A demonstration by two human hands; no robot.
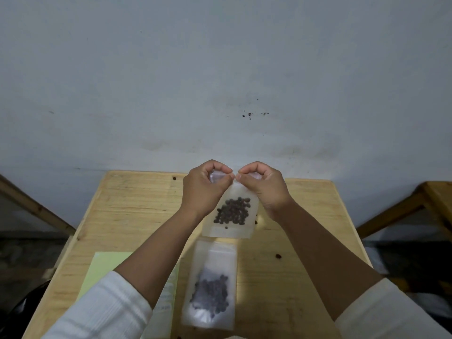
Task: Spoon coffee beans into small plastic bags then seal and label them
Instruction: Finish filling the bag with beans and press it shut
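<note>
A pale grey wall (220, 69) fills the upper part of the head view, with a wooden table (137, 206) pushed up against it. On the table nearest the person lies a light green sheet (102, 270), partly under the left forearm; whether it carries the labels is not clear. Just beside it lies 1 filled bag (211, 287) flat on the wood, beans dark through the plastic. A loose bean (278, 256) sits on the table to the right.

Above the table, the held bag (232, 216) hangs upright with its coffee beans (232, 210) settled low. The left hand (204, 185) and the right hand (263, 185) are close together at its top edge, each pinching the strip between thumb and forefinger, thumbs almost touching at the middle.

The step looks like sealing. To do it well, I would judge: keep the bag upright so no bean rides into the strip, press from the centre outward with both thumbs, and run to each corner so the closure catches along its whole width
</note>
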